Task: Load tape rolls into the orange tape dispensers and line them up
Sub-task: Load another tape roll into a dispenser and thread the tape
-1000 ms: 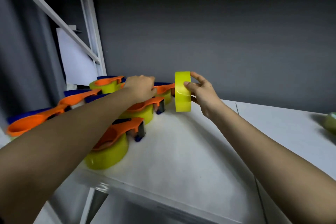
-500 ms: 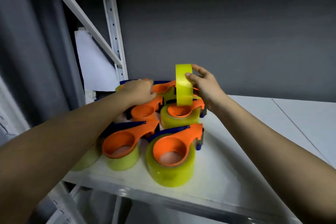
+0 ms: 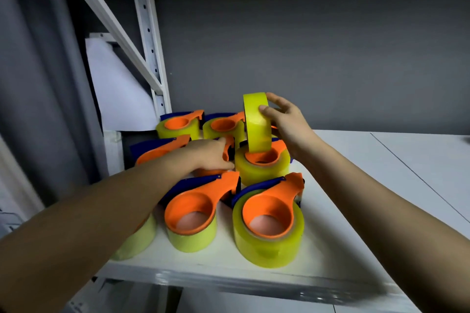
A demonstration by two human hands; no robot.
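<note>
Shelf frame: white perforated metal upright (image 3: 150,40) at far left, beside a white sheet (image 3: 119,89).
Left hand: left hand (image 3: 211,154) lies on a partly hidden orange plastic tape dispenser (image 3: 229,150) in the middle row; whether its fingers close around it I cannot tell.
Loaded dispensers: orange-and-blue dispensers on yellow-green tape rolls sit clustered on the white shelf board (image 3: 330,249); nearest right one (image 3: 269,221).
Right hand: right hand (image 3: 287,122) pinches a loose yellow-green tape roll (image 3: 256,122) upright, edge-on, just above a middle-row dispenser (image 3: 264,162).
</note>
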